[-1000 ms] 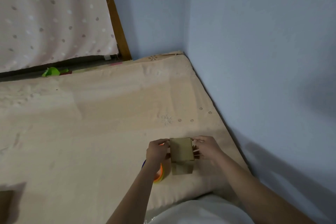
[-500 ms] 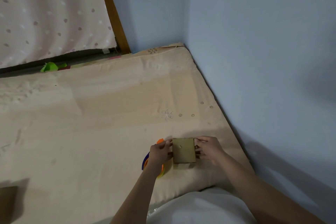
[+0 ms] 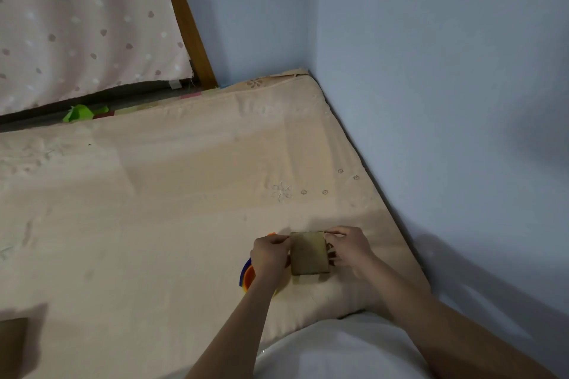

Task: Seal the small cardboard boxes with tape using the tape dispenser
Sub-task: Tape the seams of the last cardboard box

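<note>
A small brown cardboard box (image 3: 308, 252) sits just above the beige mattress (image 3: 172, 194), held between both hands. My left hand (image 3: 269, 254) grips its left side with curled fingers. My right hand (image 3: 349, 248) pinches its right side, fingertips at the top right corner. An orange and blue tape dispenser (image 3: 248, 277) lies on the mattress under my left wrist, mostly hidden by the hand.
A second brown cardboard box (image 3: 12, 338) lies at the lower left edge. Blue walls (image 3: 446, 101) close off the right and back. A dotted curtain (image 3: 77, 24) and wooden frame (image 3: 187, 21) stand behind; a green scrap (image 3: 80, 112) lies at the mattress's far edge.
The box has turned in my hands so its broad face points up at me, and my right fingertips have shifted to its top right corner.
</note>
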The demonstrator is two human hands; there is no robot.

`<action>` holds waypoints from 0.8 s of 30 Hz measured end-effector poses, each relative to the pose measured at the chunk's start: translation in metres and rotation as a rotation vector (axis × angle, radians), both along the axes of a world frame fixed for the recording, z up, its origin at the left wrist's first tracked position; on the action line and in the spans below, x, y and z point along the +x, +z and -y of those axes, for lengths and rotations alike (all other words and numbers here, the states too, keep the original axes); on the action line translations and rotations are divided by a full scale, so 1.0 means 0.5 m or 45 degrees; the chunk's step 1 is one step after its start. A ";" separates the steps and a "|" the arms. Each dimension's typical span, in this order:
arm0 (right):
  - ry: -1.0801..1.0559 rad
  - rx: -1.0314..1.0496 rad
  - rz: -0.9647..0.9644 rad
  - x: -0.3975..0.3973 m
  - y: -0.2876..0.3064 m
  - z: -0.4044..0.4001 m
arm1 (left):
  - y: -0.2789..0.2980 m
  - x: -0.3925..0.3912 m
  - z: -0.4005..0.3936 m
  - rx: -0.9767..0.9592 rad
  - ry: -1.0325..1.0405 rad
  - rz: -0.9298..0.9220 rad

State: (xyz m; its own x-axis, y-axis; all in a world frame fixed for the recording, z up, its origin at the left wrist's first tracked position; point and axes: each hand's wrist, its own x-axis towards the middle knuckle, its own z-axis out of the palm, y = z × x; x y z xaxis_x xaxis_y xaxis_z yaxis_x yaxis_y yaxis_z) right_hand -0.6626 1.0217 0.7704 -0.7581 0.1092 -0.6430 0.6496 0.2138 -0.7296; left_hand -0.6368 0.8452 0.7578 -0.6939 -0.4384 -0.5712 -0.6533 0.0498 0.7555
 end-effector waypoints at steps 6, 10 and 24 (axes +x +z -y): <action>0.180 0.217 -0.091 -0.021 0.013 0.023 | 0.007 0.005 0.005 0.176 0.110 0.028; 0.062 -0.031 0.076 -0.023 0.013 0.008 | 0.008 0.015 0.007 0.300 0.112 0.032; -0.038 0.168 -0.002 -0.011 0.006 0.029 | 0.030 0.002 -0.022 -0.022 0.140 0.062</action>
